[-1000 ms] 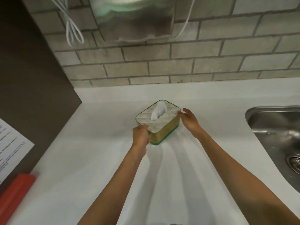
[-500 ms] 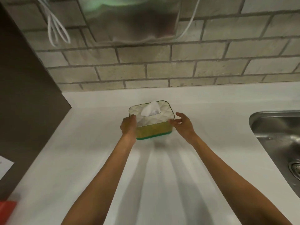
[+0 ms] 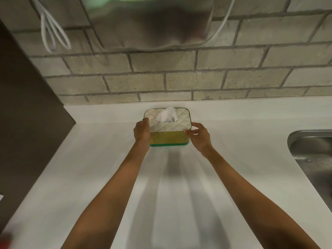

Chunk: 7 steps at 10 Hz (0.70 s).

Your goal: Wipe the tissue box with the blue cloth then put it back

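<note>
The tissue box has a quilted cream top, a yellow side and a green base, with a white tissue sticking out of its slot. It sits square to the wall, close to the back of the white counter. My left hand grips its left end. My right hand holds its right front corner with fingertips and thumb. No blue cloth shows in view.
A brick wall rises right behind the box. A steel sink lies at the right. A dark panel bounds the counter on the left. Above hang a metal dispenser and white cables. Something red sits bottom left.
Both hands have moved the box away from me toward the wall and turned it from skewed to square with the wall.
</note>
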Available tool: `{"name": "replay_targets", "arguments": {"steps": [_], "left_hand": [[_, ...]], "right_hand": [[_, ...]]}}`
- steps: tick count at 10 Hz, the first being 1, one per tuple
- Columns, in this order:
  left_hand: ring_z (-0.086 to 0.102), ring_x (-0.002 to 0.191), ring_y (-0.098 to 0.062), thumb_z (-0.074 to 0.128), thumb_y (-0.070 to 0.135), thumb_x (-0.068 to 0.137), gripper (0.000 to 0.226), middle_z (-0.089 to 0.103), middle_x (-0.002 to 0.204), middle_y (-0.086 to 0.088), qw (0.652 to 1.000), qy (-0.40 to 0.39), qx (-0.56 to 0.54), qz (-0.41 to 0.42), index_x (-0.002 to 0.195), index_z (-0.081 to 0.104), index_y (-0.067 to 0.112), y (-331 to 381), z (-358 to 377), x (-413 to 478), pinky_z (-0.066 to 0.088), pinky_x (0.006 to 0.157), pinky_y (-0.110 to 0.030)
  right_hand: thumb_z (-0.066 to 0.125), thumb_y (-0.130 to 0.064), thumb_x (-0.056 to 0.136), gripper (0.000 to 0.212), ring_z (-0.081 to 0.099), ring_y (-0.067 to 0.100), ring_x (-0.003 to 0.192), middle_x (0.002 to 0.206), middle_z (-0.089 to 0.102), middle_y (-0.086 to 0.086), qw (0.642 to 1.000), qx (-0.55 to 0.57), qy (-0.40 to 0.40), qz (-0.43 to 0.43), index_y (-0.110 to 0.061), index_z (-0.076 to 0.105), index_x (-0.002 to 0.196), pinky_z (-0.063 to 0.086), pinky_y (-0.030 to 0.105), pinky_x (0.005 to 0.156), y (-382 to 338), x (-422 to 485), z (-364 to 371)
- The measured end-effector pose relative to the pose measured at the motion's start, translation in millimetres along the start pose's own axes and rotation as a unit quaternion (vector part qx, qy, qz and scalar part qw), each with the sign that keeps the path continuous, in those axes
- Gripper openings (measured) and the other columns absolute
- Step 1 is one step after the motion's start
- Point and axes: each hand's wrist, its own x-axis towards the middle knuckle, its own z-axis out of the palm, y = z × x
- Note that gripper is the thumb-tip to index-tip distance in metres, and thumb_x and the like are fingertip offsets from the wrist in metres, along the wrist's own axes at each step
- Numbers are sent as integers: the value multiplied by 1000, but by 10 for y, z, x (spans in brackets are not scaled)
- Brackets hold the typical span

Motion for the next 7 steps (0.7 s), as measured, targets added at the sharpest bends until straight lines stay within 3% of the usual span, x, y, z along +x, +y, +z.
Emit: {"name": "replay_targets", "arguments": {"steps": [1,4,5,7], "left_hand": [[54,118,-34,37,32,93,46,55,131,-17,1000,-3,-8,3,126,53,4,10,6,59,45,103,-44],[49,125,-31,39,38,91,53,48,141,-13,1000,-22,-7,7,135,46,10,-29,8,148,42,107,-44],[42,133,-30,38,40,92,58,39,149,-12,1000,-26,1,11,144,37,14,-44,13,142,37,110,-43],[39,135,-31,46,31,94,60,29,153,-13,998,26,38,36,147,27,11,-42,-30,-82,37,104,-37]], "right_hand": [[65,-29,85,49,60,26,106,115,65,18,1000,2,2,-1,-12,51,129,45,30,85,-18,44,16],[64,-30,85,52,57,21,99,117,64,18,1000,-5,1,11,-12,48,132,46,36,92,-24,71,26],[62,-33,86,56,56,26,115,122,60,17,1000,1,1,14,-12,44,135,44,31,89,-22,64,20],[59,-38,87,59,52,26,121,127,58,17,999,-22,4,27,-12,41,137,41,34,99,-73,-40,-71]]}}
